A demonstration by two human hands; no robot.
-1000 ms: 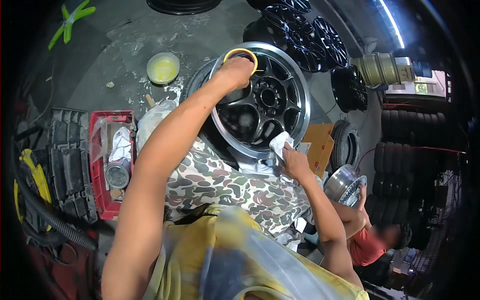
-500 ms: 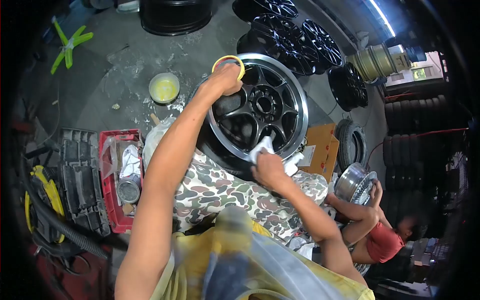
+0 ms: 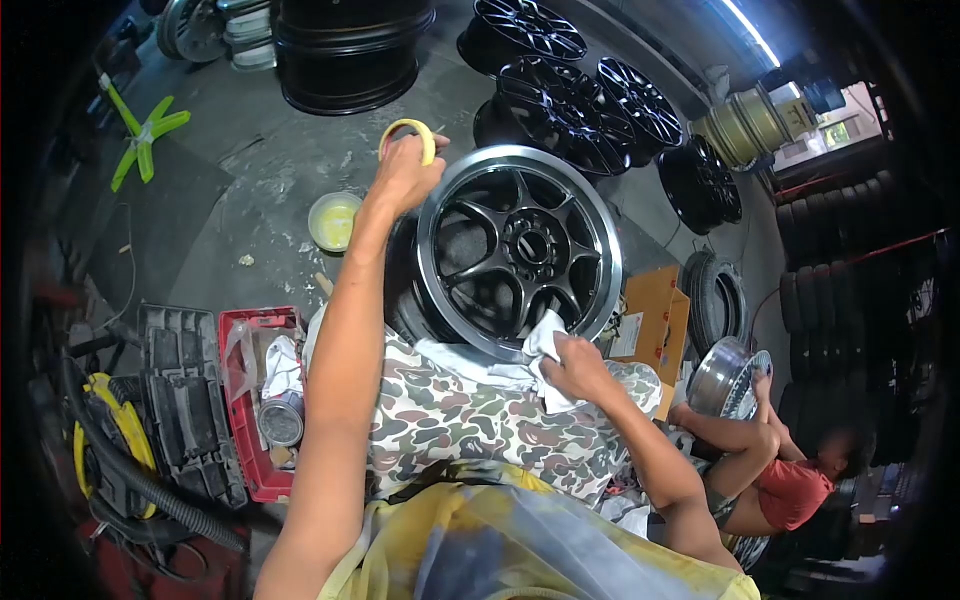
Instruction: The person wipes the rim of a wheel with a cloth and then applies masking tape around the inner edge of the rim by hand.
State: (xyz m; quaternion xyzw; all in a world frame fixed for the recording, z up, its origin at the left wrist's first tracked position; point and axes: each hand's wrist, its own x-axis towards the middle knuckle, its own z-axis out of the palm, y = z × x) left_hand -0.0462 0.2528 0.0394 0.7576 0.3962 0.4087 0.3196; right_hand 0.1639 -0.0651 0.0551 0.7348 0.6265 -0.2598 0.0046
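A dark multi-spoke wheel rim with a polished lip sits tilted against my camouflage-covered legs. My left hand is closed round a roll of yellow tape, just beyond the upper left of the lip. In my right hand a white cloth is bunched, touching the lower edge of the lip. Part of the cloth hangs below the fingers. More white cloth lies between the rim and my lap.
A bowl of yellowish liquid stands left of the rim. A red crate is beside my left arm, a cardboard box to the right. Several black rims stand behind. A person in red handles another rim.
My left hand, with the tape roll, has moved left off the rim's edge. My right hand and cloth have shifted slightly right along the lower lip. The view has tilted a little.
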